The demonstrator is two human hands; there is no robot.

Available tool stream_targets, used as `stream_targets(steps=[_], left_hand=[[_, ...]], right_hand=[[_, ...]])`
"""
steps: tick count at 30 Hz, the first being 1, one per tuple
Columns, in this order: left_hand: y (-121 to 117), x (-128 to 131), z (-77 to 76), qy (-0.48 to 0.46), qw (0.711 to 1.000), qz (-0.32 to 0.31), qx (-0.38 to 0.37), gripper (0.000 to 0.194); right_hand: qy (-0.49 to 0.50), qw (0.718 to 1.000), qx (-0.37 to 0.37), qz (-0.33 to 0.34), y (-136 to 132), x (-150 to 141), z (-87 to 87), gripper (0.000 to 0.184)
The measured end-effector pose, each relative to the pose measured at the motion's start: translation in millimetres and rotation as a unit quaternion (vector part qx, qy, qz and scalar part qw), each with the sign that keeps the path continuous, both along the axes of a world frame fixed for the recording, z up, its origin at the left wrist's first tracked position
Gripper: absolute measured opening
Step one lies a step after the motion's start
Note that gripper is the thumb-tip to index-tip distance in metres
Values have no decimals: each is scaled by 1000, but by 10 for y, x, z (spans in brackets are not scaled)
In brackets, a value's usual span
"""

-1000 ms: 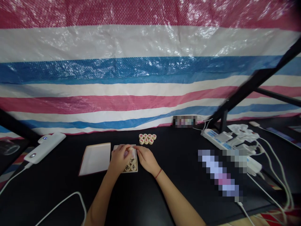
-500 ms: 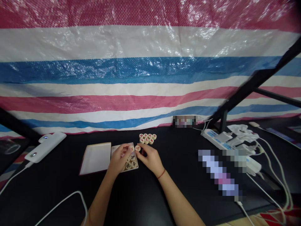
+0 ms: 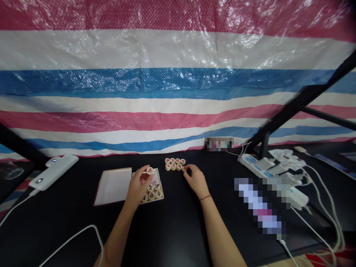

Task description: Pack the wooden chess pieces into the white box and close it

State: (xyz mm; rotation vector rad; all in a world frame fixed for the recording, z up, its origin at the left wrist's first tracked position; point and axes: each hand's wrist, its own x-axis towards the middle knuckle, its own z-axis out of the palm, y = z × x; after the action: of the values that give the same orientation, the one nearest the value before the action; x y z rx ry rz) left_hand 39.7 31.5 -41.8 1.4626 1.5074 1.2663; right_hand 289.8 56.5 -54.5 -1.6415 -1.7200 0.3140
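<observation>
My left hand [image 3: 138,187] pinches a round Chinese chess piece with a red character [image 3: 150,171] above the white box [image 3: 162,193]. Black-marked Chinese chess pieces [image 3: 151,195] lie in the box, some hidden under that hand. Farther right, my right hand [image 3: 196,179] has thumb and forefinger closed on another Chinese chess piece [image 3: 183,168], mostly covered by the fingertips. It is at the right end of the front row of red-marked Chinese chess pieces [image 3: 174,166], which stand on the black table in two rows.
The box lid [image 3: 113,187] lies inside up, left of the box. A white device with a cable [image 3: 54,173] is at far left. Power strips [image 3: 258,165] with plugs and cables stand at right, near a pixelated object [image 3: 258,205]. A striped sheet [image 3: 167,122] hangs behind the table [image 3: 167,237].
My right hand has carried its piece from beside the box rightward to the rows' end. My left hand has shifted slightly left, still holding a piece, uncovering more of the box.
</observation>
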Motion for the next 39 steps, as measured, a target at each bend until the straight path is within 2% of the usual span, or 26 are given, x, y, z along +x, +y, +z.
stream_targets(steps=[3, 4, 6, 8, 10, 12, 14, 16, 19, 24, 32, 36, 39], left_hand=[[-60, 59, 56, 126, 988, -25, 87, 27], [-84, 87, 74, 162, 979, -34, 121, 24], [-131, 145, 98, 217, 959, -51, 175, 20], [-165, 191, 104, 252, 946, -58, 195, 18], [-180, 215, 97, 272, 940, -66, 196, 18], [-178, 215, 83, 282, 935, -72, 202, 18], [-167, 198, 69, 287, 931, -72, 212, 21], [-156, 174, 58, 288, 931, -67, 213, 26], [-147, 142, 47, 282, 937, -64, 196, 24], [-140, 119, 45, 280, 945, -68, 158, 24], [-138, 111, 75, 252, 955, -72, 137, 24], [-142, 106, 84, 250, 954, -70, 150, 23], [-99, 10, 100, 245, 955, -53, 160, 24]], right_hand=[[75, 997, 25, 19, -92, -186, 162, 18], [116, 992, 18, 47, -138, -275, 221, 18], [168, 974, -25, 151, -239, -471, 322, 22], [176, 962, -49, 203, -322, -635, 384, 23], [172, 959, -55, 219, -354, -705, 402, 20], [168, 964, -41, 202, -323, -650, 379, 19], [151, 979, -7, 139, -243, -489, 323, 20], [109, 993, 33, 40, -147, -281, 247, 21], [43, 998, 31, -19, -43, -39, 121, 24], [0, 1000, 3, -17, -8, 12, -27, 28], [5, 999, -12, -32, 26, -10, -110, 21], [3, 999, -15, -36, 30, 6, -107, 17], [10, 999, 31, -40, 1, -29, -24, 20]])
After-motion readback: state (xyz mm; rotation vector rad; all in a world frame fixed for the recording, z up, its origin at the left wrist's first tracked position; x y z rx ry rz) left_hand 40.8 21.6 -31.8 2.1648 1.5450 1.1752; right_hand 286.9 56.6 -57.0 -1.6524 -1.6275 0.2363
